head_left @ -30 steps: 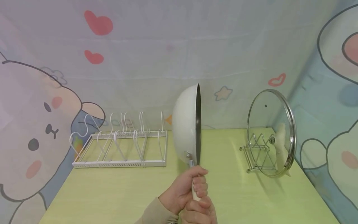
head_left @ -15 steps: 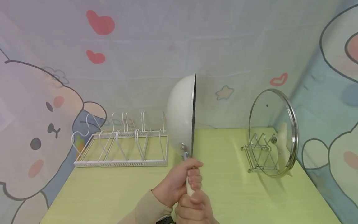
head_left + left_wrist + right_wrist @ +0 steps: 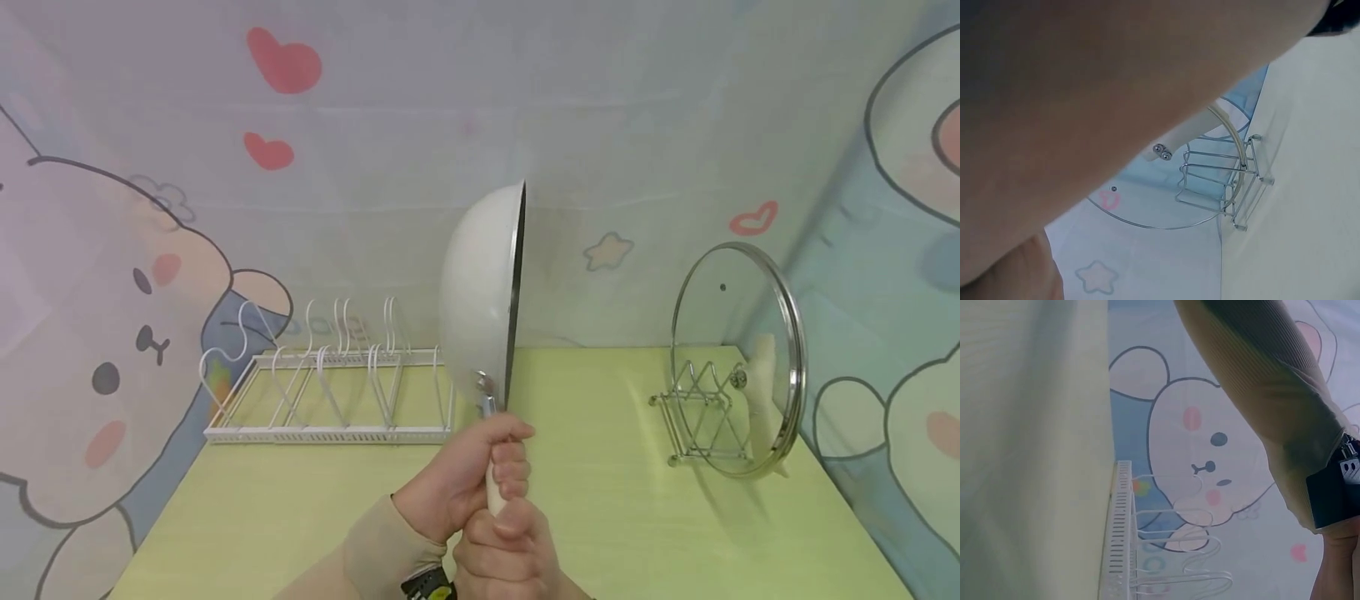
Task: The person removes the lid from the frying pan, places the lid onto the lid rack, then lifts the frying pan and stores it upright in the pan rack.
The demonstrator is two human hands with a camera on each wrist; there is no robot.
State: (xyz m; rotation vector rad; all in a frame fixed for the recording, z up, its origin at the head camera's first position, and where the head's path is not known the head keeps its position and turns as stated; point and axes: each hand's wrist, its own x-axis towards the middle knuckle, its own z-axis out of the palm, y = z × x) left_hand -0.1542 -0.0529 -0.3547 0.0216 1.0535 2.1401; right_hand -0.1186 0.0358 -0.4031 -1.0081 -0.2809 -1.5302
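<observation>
In the head view a white frying pan [image 3: 480, 292] with a dark inside is held up on its side, above the table. Its bowl faces right and its pale handle [image 3: 495, 493] points down toward me. My left hand [image 3: 472, 471] grips the handle close to the metal joint, thumb lying across the top. Just below, my right hand [image 3: 506, 554] wraps the handle's end, its thumb against the left hand. The left wrist view is mostly covered by a blurred arm, and the pan shows in neither wrist view.
A white wire rack [image 3: 330, 435] with several upright loops stands left of the pan. At the right, a glass lid [image 3: 795, 375] stands on edge in a small chrome rack [image 3: 690, 454]. Behind the yellow-green table [image 3: 645, 533] hangs a printed cloth [image 3: 420, 108].
Both hands have lifted the pan a little and shifted it left, toward the white rack. The grip on the handle stays the same, and more of the left forearm now shows.
</observation>
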